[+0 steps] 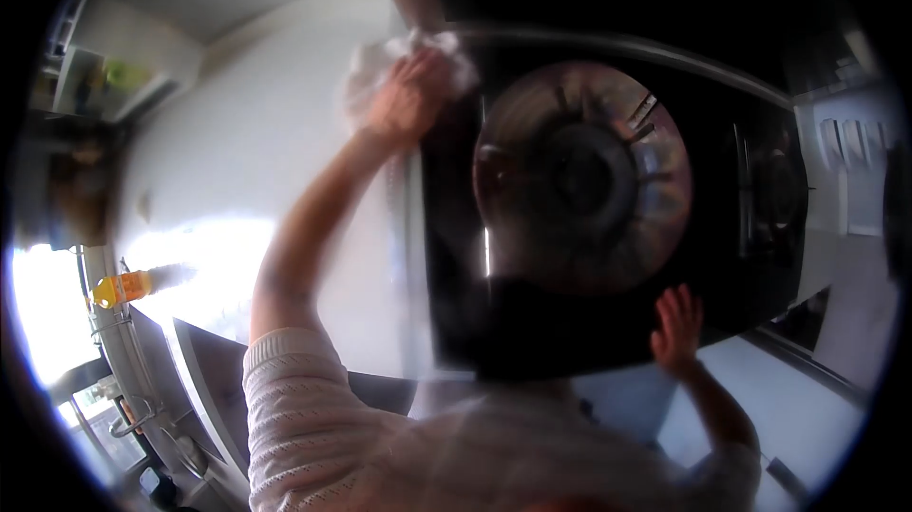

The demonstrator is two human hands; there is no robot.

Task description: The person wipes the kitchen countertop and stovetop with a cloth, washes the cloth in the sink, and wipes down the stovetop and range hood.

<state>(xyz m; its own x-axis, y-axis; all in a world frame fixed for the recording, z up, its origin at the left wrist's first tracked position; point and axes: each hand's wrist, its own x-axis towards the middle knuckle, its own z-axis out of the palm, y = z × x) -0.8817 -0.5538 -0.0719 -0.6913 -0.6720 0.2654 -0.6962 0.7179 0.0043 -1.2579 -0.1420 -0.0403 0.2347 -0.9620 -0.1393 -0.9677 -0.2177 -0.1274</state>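
My left hand is stretched far forward and presses a crumpled white cloth down at the seam between the white countertop and the black cooktop. Its fingers lie over the cloth and are slightly blurred. Beside it on the cooktop is a large round, shiny burner with a dark centre. Near the cooktop's front edge is my right hand, its fingers apart and nothing in it. Whether it touches the surface I cannot tell.
A yellow bottle with an orange label stands at the left by the bright window. A metal rim runs along the back of the cooktop. Farther right, a second, smaller burner shows dimly.
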